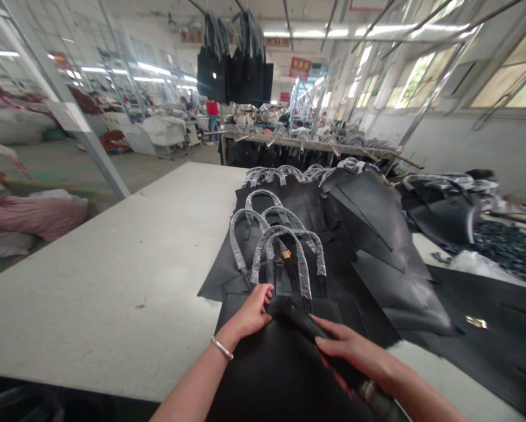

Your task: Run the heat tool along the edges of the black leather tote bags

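A black handbag (284, 369) lies flat in front of me, its handle (304, 269) wrapped in clear plastic and pointing away. My left hand (256, 308) is closed at the bag's top edge, with fingers and thumb pinching it beside the handle's base. In my right hand (348, 349) is a long black handheld tool (304, 322), its far end over the bag's upper part. A metal fitting shows at the tool's near end; its exact kind I cannot make out. Just beyond my hands are black straps with a gold buckle (286, 254).
More black bags (368, 217) are piled at the right and far side of the pale table (157, 252). A flat black piece with a gold clasp (476, 322) lies at the right. Behind stands a metal rack (289, 140); bags (234, 70) hang overhead. A pole (82, 135) rises at left.
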### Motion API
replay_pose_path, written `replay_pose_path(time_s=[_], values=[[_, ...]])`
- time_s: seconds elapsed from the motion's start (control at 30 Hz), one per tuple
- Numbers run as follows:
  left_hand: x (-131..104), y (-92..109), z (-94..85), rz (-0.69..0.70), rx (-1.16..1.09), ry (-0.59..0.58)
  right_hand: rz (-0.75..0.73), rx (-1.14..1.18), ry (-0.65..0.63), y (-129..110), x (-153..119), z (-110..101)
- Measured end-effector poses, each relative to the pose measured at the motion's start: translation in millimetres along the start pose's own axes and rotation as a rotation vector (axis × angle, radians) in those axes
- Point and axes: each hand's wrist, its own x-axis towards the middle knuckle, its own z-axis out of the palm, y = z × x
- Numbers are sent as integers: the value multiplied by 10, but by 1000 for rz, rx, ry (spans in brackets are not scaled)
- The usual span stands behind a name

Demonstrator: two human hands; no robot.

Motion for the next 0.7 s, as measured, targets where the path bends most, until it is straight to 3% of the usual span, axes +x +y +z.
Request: replay_pose_path(time_s=[0.13, 0.27, 0.37, 0.47, 0.57, 0.7], values=[[2, -7, -3, -31, 48, -6, -96, -7, 104, -40, 48, 39], [-20, 92, 97, -15, 290, 44, -160, 30, 306, -21, -260, -177], [17, 269, 330, 6, 532, 149, -109, 63, 427, 103, -582, -411], [129, 420, 657, 17, 625, 214, -55, 110, 470, 280, -745, -542], [245, 463, 940, 46, 669, 253, -58, 158, 446, 384, -691, -579], [297, 383, 1132, 165, 762, 276, -119, 191, 411, 345, -460, -610]])
